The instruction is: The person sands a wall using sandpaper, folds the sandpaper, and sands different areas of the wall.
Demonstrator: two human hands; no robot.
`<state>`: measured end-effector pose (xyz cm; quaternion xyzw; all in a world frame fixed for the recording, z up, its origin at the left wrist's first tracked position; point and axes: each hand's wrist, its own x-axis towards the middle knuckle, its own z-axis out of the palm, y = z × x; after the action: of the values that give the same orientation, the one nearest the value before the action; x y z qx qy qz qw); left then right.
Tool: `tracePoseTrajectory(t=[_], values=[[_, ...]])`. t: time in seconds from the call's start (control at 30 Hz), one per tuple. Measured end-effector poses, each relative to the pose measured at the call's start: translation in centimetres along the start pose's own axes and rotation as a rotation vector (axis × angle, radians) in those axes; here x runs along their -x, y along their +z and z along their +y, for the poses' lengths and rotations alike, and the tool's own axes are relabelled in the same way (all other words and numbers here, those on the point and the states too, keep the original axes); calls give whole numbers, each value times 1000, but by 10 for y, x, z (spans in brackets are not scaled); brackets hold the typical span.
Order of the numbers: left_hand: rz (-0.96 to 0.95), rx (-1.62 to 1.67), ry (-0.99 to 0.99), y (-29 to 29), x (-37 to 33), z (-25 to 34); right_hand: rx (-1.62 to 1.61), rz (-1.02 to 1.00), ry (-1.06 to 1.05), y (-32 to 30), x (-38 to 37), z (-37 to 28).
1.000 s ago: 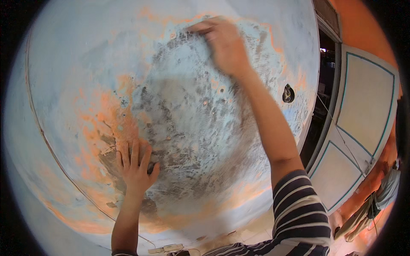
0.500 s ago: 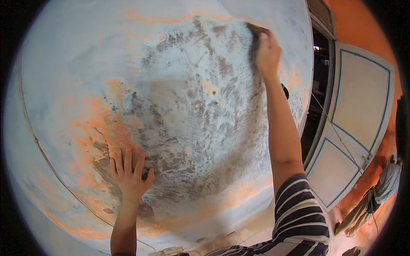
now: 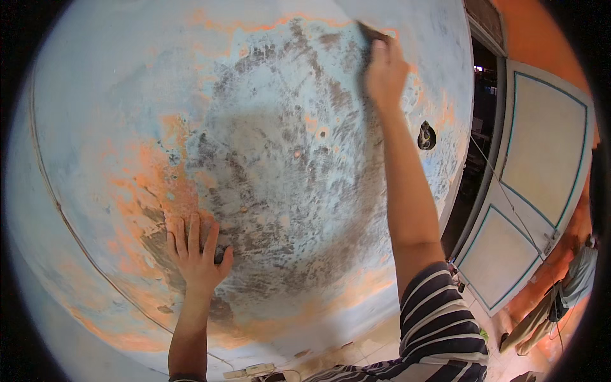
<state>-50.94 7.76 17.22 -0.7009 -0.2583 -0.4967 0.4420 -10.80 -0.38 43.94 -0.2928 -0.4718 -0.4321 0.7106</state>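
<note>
Leftward by a little since half a second ago, the right hand (image 3: 387, 73) has shifted with its dark flat tool (image 3: 371, 32), while the left hand (image 3: 198, 251) has stayed planted. Largest of all is the wall (image 3: 254, 146), facing both hands, its worn pale-blue, grey and orange patch spread between and around them; that spread is probably why the person works at full reach. Well to the right of the right hand, a panelled door (image 3: 544, 134) stands swung aside. Below that hand, the striped sleeve (image 3: 439, 305) ends above the elbow, leaving the forearm bare. The left palm lies open, fingers spread on the wall, likely as a brace. The right fingers are closed around the tool, held near the patch's upper edge, seemingly to press it there; blur hides its exact kind. Smallest, a dark hole (image 3: 427, 135) sits below and right of the right hand.
</note>
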Motion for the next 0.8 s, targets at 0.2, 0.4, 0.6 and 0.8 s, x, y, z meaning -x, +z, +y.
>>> tracePoseTrajectory(t=[0.2, 0.4, 0.6, 0.8], values=[[10, 12, -8, -5, -1, -5, -112, -239, -517, 54, 14, -55], [9, 27, -3, -4, 2, -6, 104, 5, -47, 8, 11, 5], [-1, 25, -12, -3, 4, -8, -37, -299, -550, 52, 27, -64], [12, 31, -15, -5, 1, -1, 19, -108, -165, 17, 10, -5]])
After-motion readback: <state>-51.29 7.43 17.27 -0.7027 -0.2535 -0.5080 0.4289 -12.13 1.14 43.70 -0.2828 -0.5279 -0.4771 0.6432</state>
